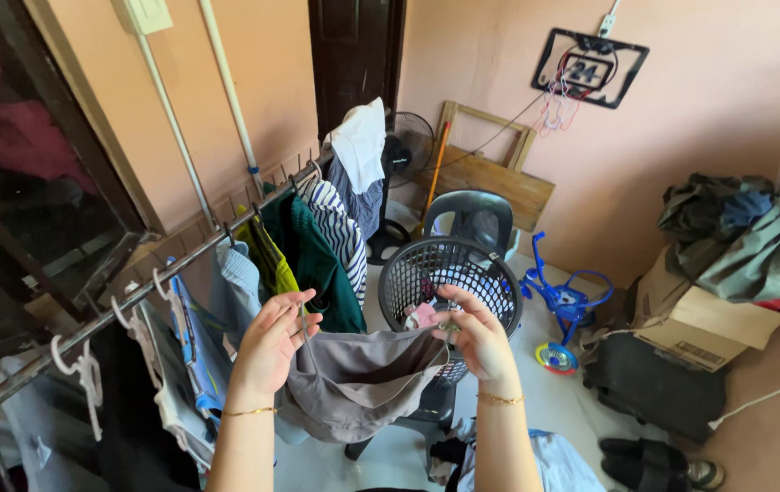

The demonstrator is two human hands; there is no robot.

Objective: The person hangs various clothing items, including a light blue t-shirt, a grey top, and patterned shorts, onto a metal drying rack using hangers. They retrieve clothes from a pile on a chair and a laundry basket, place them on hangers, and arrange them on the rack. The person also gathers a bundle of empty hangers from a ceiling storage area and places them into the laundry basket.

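Two hands show at lower centre, the left hand (pixel 269 351) and the right hand (pixel 479 342), each with one thin gold bracelet, and between them one grey garment (pixel 353 383). One dark laundry basket (pixel 408 278) sits at centre, with one grey plastic chair (pixel 470 217) above it. One metal rail (pixel 135 296) runs across the left. One fan (pixel 405 150) stands at upper centre. One blue toy tricycle (pixel 561 301) and one cardboard box (pixel 699 323) lie right. One pair of sandals (pixel 654 465) sits at lower right.
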